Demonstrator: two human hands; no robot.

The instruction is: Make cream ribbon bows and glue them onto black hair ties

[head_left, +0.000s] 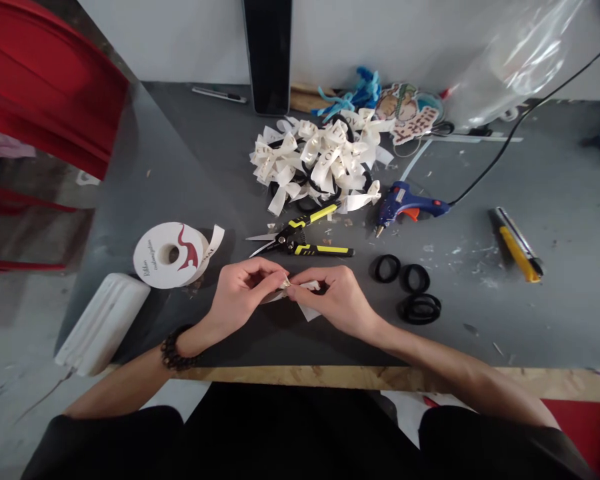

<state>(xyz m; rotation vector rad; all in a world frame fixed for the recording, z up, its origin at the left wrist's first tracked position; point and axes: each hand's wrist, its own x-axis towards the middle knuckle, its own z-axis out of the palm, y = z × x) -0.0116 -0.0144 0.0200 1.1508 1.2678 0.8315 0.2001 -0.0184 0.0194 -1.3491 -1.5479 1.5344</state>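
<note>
Both hands meet low over the grey table [190, 167], near its front edge. The left hand [243, 290] and right hand [337, 300] pinch one short piece of cream ribbon [307, 310] between their fingertips — fingers pressed together on it. Just beyond lie yellow-handled snips [300, 241]. A ribbon spool [170, 255] sits to the left, black hair ties [414, 290] to the right — a pile of finished bows [317, 163] farther back.

Ribbon piece [307, 311]: short, cream-white, folded.
Pinched at its middle between the fingertips of the left hand [243, 291] and the right hand [339, 300], low over the grey table [530, 320] near the front edge. One angled tail projects below the right fingers. The fold itself is hidden.
</note>
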